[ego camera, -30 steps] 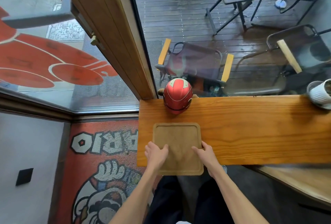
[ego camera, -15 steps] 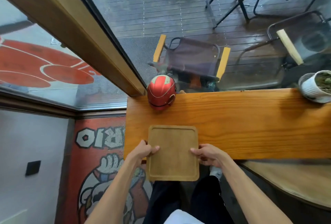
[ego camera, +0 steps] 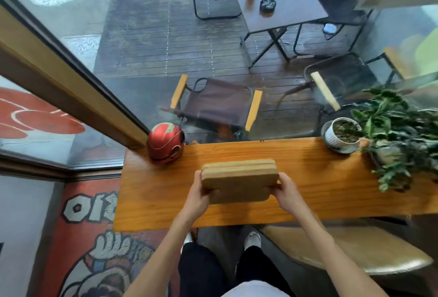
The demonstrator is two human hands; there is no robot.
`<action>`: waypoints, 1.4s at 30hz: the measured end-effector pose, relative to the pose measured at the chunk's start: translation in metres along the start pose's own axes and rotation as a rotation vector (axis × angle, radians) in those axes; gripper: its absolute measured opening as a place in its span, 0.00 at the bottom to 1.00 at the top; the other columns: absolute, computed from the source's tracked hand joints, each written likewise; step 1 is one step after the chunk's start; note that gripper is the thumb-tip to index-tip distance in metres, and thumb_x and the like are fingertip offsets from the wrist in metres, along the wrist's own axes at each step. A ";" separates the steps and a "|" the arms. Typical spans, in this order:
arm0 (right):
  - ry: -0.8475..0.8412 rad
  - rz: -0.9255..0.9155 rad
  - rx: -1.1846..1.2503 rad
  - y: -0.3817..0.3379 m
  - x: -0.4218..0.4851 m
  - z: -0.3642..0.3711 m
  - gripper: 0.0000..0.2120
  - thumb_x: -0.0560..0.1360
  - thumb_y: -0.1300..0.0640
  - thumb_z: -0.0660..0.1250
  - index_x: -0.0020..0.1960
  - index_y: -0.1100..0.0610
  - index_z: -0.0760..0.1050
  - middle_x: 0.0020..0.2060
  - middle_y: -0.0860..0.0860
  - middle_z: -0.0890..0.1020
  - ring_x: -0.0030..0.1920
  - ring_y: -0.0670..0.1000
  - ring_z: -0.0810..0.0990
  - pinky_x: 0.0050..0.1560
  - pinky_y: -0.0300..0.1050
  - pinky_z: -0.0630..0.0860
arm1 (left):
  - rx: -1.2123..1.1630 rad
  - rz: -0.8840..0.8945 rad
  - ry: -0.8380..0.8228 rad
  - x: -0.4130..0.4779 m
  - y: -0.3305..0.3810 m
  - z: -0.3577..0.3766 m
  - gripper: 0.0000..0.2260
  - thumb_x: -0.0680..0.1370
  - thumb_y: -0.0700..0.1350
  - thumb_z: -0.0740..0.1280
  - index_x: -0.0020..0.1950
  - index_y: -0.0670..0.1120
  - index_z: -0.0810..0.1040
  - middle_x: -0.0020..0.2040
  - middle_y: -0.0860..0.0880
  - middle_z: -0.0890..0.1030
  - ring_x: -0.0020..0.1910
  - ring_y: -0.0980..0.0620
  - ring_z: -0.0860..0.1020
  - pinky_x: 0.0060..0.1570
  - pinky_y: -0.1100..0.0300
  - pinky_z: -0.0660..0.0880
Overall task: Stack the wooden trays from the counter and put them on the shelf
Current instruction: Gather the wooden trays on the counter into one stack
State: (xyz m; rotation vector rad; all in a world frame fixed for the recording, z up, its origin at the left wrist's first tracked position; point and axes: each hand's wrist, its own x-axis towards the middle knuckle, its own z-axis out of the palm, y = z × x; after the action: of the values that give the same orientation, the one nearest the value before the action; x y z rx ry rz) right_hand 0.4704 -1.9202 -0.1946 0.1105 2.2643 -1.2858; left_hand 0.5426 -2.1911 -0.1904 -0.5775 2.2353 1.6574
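Observation:
A stack of light wooden trays is lifted off the orange wooden counter and tipped up, its underside facing me and its layered edges showing along the top. My left hand grips the stack's left edge. My right hand grips its right edge. The stack hovers over the counter's middle-left part. No shelf is in view.
A red helmet sits at the counter's back left corner, close to the stack. A white potted plant with trailing leaves stands at the back right. A window runs behind the counter. A wooden stool seat is low on the right.
The trays lay flat on the counter's front edge with both hands at their sides. Now both hands have raised them and tilted them upright. The view has shifted right, showing the plant.

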 end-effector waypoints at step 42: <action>0.216 0.217 0.458 -0.008 -0.031 0.016 0.31 0.81 0.39 0.54 0.74 0.59 0.67 0.74 0.54 0.70 0.74 0.53 0.67 0.70 0.43 0.61 | -0.389 -0.083 0.334 -0.020 0.018 0.074 0.22 0.78 0.64 0.60 0.49 0.45 0.75 0.42 0.52 0.75 0.41 0.57 0.72 0.43 0.64 0.70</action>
State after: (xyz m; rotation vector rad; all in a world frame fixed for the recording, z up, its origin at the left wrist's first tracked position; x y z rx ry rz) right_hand 0.5006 -1.9323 -0.1803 0.6669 2.0125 -1.7115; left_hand 0.5511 -2.1128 -0.1872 -1.0990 2.0625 2.0965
